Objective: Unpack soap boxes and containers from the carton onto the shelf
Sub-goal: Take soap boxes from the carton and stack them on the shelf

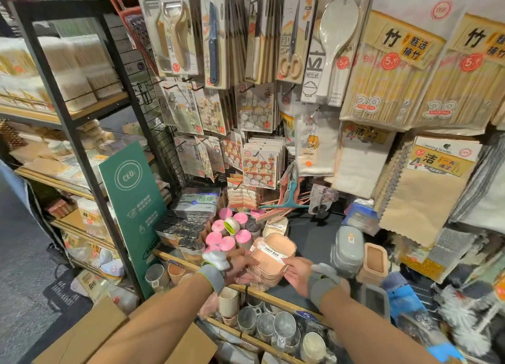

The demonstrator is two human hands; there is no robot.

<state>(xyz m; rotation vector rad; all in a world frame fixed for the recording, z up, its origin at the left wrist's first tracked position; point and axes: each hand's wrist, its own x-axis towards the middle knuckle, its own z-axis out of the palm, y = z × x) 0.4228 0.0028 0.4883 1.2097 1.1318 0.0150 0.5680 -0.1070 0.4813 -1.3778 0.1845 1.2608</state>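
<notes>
Nearest, the brown cardboard carton (90,333) shows only its open flaps at the bottom edge, under the left forearm. Its inside is cut off, so what remains to unpack cannot be told.

Just beyond, the left hand (240,264) curls its fingers round the left side of a stack of peach plastic soap boxes (273,257). The right hand (296,272) grips the stack's right side, thumb up by the white label. Both hands hold the stack at the front of the dark-topped shelf (314,243), just past its wooden rail.

By my reading, this is the placing step. The next move would be to set the stack down level on the bare patch between the pink-lidded jars (218,238) and the grey lidded plastic boxes (347,251), then to let go without tipping it.

Whether the stack's base already touches the shelf is hidden by the hands and the lower boxes, and the number of boxes in it is hard to count. Farther back, hanging packets cover the wall. The items at the far right are smeared and hard to make out.
</notes>
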